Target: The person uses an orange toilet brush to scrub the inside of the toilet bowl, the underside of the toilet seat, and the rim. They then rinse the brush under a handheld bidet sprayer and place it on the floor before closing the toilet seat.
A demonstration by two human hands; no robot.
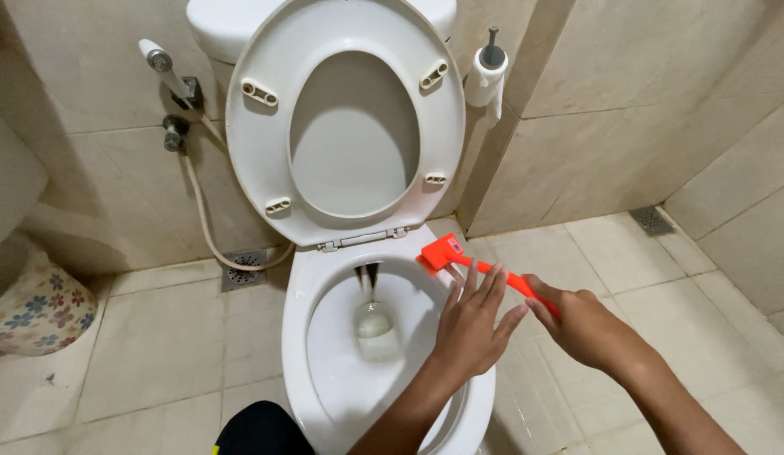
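Right hand [581, 324] closed around handle of orange brush [476, 268]; brush head rests on right rim of toilet bowl [341, 371], just below raised seat [345, 118]. Left hand [472, 324] open, fingers spread, resting on rim beside handle, grip empty. Toilet roll [484, 80] on wall holder; spray hose [202, 202] at left; floor drain [244, 268] beneath.

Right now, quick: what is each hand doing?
Left hand: open, fingers spread, resting on the toilet rim, holding nothing.
Right hand: closed on the handle of the orange brush.
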